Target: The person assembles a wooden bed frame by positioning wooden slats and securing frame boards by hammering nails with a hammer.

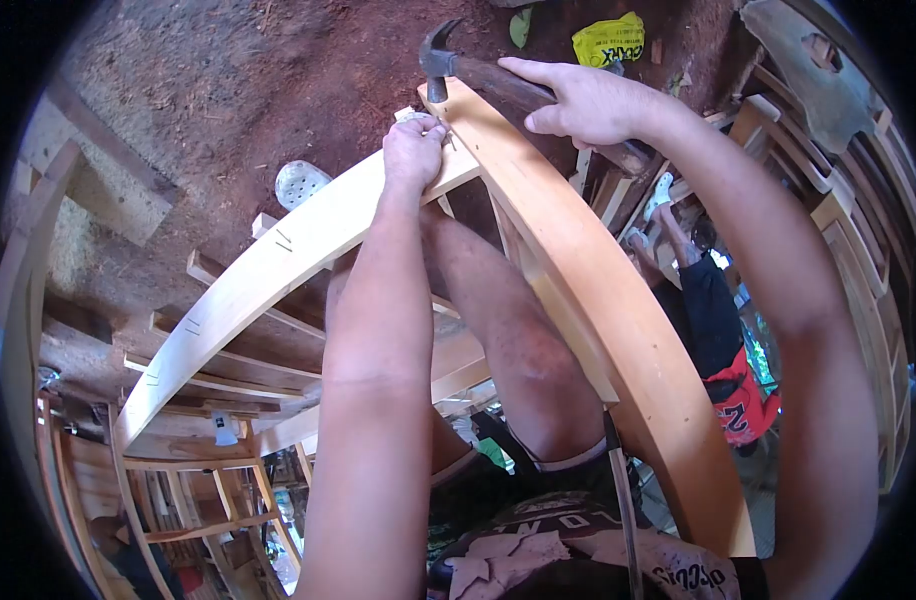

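Note:
My right hand [593,105] grips the wooden handle of a claw hammer [439,68], with the index finger stretched along it. The steel head hangs over the corner of a wooden frame, claw pointing up. My left hand [414,152] is closed in a pinch at that corner, where a thin nail [452,141] shows beside the fingertips. A pale board [248,245] runs from the corner to the lower left, with pairs of nails standing in it. A second, orange-toned board [598,270] runs to the lower right. My left forearm crosses the pale board.
Brown dirt ground lies beyond the frame, with a yellow bag [609,40] and a green leaf [520,27]. A white perforated clog [301,185] shows behind the pale board. At right, another person in a red shirt [743,400] is near stacked wooden pieces. Wooden frames [203,530] stand lower left.

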{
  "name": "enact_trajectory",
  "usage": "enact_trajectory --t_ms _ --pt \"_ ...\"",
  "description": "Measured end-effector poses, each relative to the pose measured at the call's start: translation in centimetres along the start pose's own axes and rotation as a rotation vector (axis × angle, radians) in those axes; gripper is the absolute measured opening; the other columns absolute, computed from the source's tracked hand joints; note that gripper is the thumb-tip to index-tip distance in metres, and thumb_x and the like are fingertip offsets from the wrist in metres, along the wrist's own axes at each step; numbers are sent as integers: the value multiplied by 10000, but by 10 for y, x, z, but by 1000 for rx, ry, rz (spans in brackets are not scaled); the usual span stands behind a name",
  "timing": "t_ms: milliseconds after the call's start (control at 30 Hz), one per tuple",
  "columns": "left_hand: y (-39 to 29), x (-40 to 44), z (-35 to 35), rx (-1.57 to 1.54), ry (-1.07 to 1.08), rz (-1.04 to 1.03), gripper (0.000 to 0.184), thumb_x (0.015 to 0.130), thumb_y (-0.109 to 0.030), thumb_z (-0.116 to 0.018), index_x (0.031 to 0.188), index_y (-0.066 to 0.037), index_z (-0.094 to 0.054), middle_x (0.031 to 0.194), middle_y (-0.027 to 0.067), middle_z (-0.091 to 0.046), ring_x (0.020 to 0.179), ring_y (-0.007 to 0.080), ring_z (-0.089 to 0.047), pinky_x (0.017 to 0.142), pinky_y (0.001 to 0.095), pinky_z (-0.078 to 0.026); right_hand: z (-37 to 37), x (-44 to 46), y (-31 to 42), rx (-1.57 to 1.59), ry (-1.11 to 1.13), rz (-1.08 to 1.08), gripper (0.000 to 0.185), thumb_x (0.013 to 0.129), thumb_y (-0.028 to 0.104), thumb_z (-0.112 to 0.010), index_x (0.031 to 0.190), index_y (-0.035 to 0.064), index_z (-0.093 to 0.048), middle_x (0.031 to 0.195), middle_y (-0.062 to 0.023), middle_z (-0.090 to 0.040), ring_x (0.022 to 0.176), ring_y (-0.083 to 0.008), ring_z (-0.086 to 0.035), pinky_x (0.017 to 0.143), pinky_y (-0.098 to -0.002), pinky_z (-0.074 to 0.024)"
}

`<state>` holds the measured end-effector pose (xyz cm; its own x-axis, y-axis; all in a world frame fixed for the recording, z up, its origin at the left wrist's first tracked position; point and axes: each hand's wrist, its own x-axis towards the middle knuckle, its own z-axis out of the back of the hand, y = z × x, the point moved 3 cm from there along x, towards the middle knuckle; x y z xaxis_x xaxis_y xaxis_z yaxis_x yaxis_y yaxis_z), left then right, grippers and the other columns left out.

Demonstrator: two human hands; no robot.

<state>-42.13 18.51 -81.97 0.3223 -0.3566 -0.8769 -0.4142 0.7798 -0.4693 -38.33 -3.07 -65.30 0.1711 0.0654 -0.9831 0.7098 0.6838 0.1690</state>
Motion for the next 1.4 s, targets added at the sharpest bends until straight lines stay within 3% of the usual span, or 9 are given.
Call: enact_trajectory --t_ms 33,367,767,1067,1400 --pt "1 0 -1 -9 6 14 187 851 -217 -680 934 -69 -758 859 107 -733 821 210 -697 822 337 -520 -1 2 1 21 29 -8 716 895 191 -592 1527 214 -257 807 -115 -633 533 -146 -578 560 -311 -532" --pt "-5 -4 3 23 20 22 206 849 -248 -678 933 -80 -763 830 114 -732 796 208 -700 806 350 -526 -2 17 16 -122 73 -7 674 918 231 -556 1525 182 -266 765 -119 -627 559 -182 -600 575 -332 -526" --pt "-7 -4 3 59 12 -4 203 863 -231 -658 946 -76 -759 838 112 -733 800 225 -700 810 357 -522 4 19 19 -163 55 10 670 901 189 -554 1514 147 -287 754 -139 -642 557 -205 -615 561 -354 -531" --pt "6 3 -3 -84 21 17 185 873 -208 -650 946 -76 -757 793 82 -725 759 167 -683 784 322 -520 5 15 20 -148 75 1 665 904 185 -551 1514 155 -289 751 -139 -636 542 -202 -606 551 -351 -531" --pt "-6 -4 2 38 4 17 213 872 -253 -658 973 -93 -756 824 108 -727 794 218 -694 802 355 -517 1 15 14 -177 44 -16 661 908 177 -546 1517 168 -289 811 -148 -651 564 -192 -607 575 -351 -535"
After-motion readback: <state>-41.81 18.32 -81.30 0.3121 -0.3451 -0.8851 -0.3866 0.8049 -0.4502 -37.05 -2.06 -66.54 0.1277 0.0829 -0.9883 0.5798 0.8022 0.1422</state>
